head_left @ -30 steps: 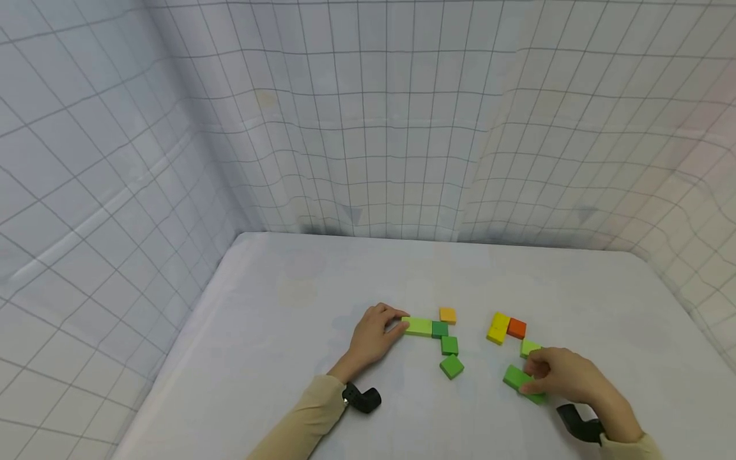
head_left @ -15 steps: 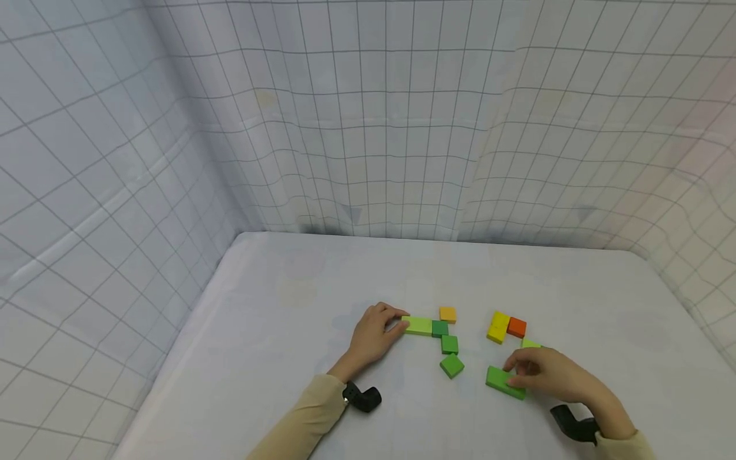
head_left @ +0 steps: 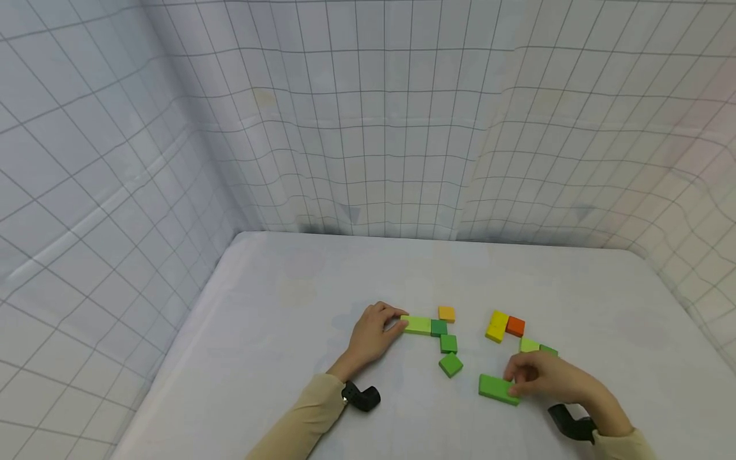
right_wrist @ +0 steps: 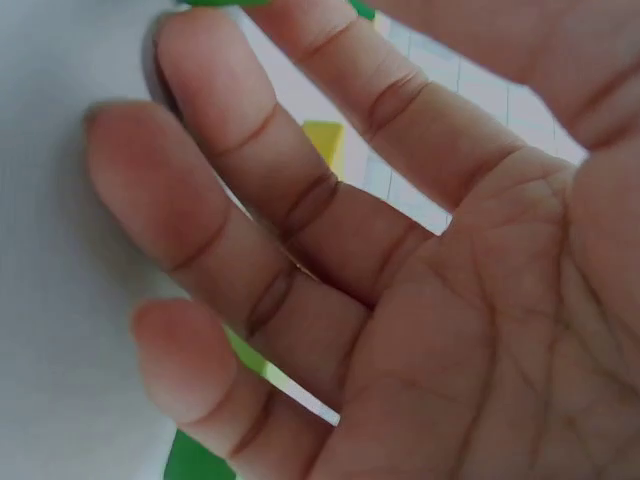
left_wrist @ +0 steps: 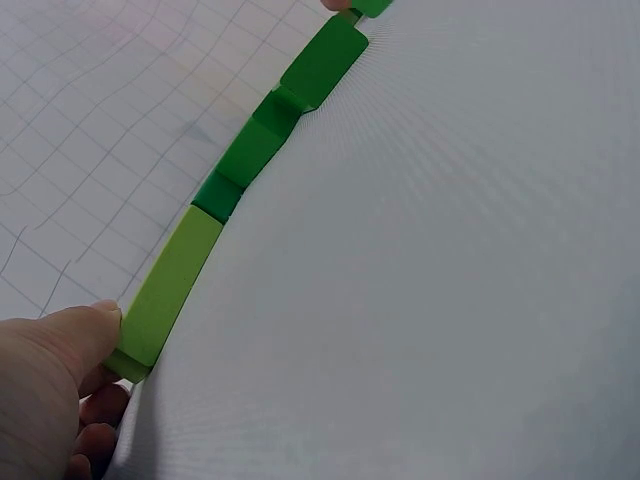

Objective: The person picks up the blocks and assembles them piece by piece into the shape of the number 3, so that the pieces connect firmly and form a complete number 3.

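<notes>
My left hand (head_left: 369, 335) pinches the left end of a light green rectangular block (head_left: 418, 325) between thumb and fingers; the left wrist view shows the thumb on this block (left_wrist: 165, 300). Touching its right end is a dark green cube (head_left: 439, 328), followed by a green cube (head_left: 448, 344) and a turned green cube (head_left: 451, 365). On the right, my right hand (head_left: 552, 377) holds the right end of a long green block (head_left: 496, 388) on the table. Only a sliver of green shows at the top of the right wrist view, past the curled fingers.
An orange block (head_left: 446, 314) lies behind the dark green cube. Yellow blocks (head_left: 497, 326) touch a red-orange block (head_left: 515, 326). Behind my right hand are a light green block (head_left: 529, 345) and a partly hidden green block (head_left: 549, 349). Gridded cloth (head_left: 402, 128) hangs around the white table (head_left: 287, 383).
My right hand has slid the long green block left and slightly toward me, away from the other blocks. A green block behind the hand has come into sight. The left hand stays put.
</notes>
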The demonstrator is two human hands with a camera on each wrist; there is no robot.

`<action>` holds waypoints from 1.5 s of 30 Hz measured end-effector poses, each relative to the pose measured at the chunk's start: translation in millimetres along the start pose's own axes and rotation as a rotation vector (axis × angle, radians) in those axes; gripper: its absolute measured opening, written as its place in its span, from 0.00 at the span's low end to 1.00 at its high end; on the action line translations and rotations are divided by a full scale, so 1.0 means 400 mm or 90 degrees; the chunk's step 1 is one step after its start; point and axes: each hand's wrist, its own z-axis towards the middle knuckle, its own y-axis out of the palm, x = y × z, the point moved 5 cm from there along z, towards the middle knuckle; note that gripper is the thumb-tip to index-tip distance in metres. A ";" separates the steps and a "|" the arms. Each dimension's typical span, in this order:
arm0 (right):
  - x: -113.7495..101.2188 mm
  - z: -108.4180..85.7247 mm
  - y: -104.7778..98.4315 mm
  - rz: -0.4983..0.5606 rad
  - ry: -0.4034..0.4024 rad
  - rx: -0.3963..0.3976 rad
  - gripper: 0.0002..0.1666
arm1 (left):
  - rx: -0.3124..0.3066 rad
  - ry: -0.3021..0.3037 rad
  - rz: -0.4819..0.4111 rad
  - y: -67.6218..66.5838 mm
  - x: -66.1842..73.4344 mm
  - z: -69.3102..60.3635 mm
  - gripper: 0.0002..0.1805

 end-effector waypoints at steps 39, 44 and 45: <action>-0.067 0.030 0.061 -0.114 -0.032 -0.007 0.20 | -0.006 -0.007 0.001 0.000 -0.001 -0.001 0.15; -0.095 0.045 0.078 -0.161 -0.054 0.016 0.19 | -0.008 -0.009 0.001 0.000 -0.001 -0.001 0.15; -0.102 0.048 0.082 -0.169 -0.057 0.022 0.19 | -0.008 -0.009 -0.001 0.000 -0.001 -0.001 0.15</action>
